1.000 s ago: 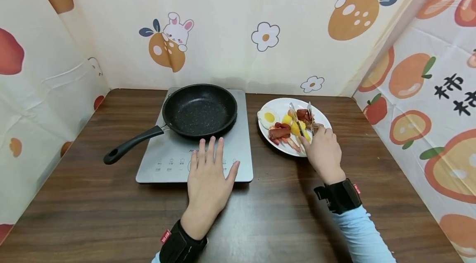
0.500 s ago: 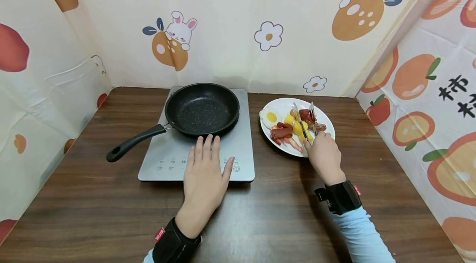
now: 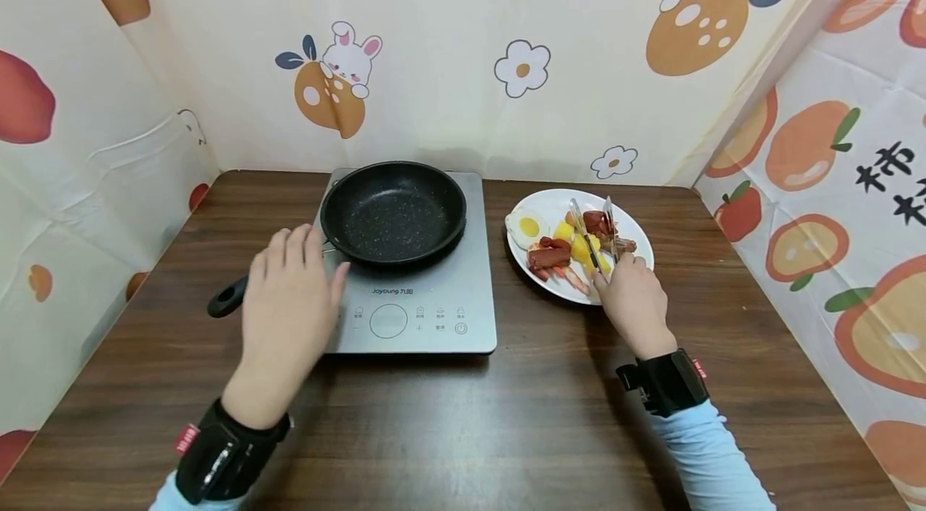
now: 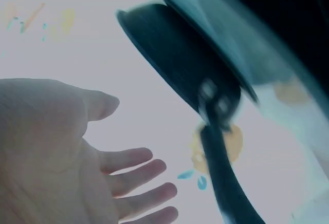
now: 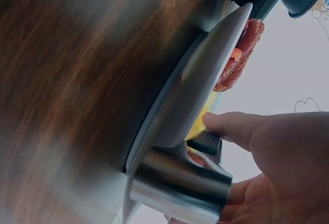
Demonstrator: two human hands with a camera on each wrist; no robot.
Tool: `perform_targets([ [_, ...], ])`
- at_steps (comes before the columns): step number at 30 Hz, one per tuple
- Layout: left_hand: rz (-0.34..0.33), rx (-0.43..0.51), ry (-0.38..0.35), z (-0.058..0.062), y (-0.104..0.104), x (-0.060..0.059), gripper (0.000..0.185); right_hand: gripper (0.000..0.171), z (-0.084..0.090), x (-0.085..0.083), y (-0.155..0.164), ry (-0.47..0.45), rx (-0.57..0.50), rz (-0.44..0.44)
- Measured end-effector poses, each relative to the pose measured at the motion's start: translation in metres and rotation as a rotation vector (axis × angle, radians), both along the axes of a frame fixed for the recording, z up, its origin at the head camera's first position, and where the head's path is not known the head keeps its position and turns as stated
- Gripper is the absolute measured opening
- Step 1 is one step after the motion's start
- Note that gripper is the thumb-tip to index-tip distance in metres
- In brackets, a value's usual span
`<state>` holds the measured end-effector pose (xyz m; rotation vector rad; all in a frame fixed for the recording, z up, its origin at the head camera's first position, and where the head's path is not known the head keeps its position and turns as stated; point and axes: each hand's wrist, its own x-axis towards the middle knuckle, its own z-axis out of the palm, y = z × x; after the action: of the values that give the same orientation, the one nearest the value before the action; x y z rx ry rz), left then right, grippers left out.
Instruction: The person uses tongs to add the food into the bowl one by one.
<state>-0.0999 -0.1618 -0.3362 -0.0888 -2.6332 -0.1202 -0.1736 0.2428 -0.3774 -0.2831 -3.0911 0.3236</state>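
Observation:
In the head view my left hand, fingers extended, hovers over the left side of the induction cooktop and covers much of the pan handle. The left wrist view shows the palm facing the black handle, with space between them. A black frying pan sits on the cooktop. On the right, my right hand holds metal tongs by their bent end, the thumb at a dark part. The tongs' two arms lie over the food on a white plate.
The plate bears a fried egg, yellow pieces and reddish-brown sausage. A wooden table carries everything. Printed cloth encloses the back and both sides.
My left hand has moved left from the cooktop's control panel to above the pan handle. My right hand and the tongs stay nearly still at the plate.

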Motion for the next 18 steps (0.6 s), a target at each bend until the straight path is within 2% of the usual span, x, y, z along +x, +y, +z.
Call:
perform_targets([
  [3, 0.003, -0.063, 0.074, -0.003, -0.018, -0.006, 0.058, 0.065, -0.001, 0.0, 0.001, 0.004, -0.003, -0.009],
  [6, -0.01, -0.095, 0.088, -0.007, -0.03, -0.011, 0.054, 0.069, -0.002, -0.001, 0.002, 0.008, -0.012, -0.016],
  [12, -0.09, -0.053, -0.053, -0.013, -0.043, -0.02, 0.042, 0.072, -0.003, -0.003, 0.003, 0.016, -0.025, -0.024],
  [18, -0.15, -0.063, -0.07, -0.016, -0.049, -0.027, 0.038, 0.072, -0.004, -0.005, 0.003, 0.012, -0.028, -0.036],
])
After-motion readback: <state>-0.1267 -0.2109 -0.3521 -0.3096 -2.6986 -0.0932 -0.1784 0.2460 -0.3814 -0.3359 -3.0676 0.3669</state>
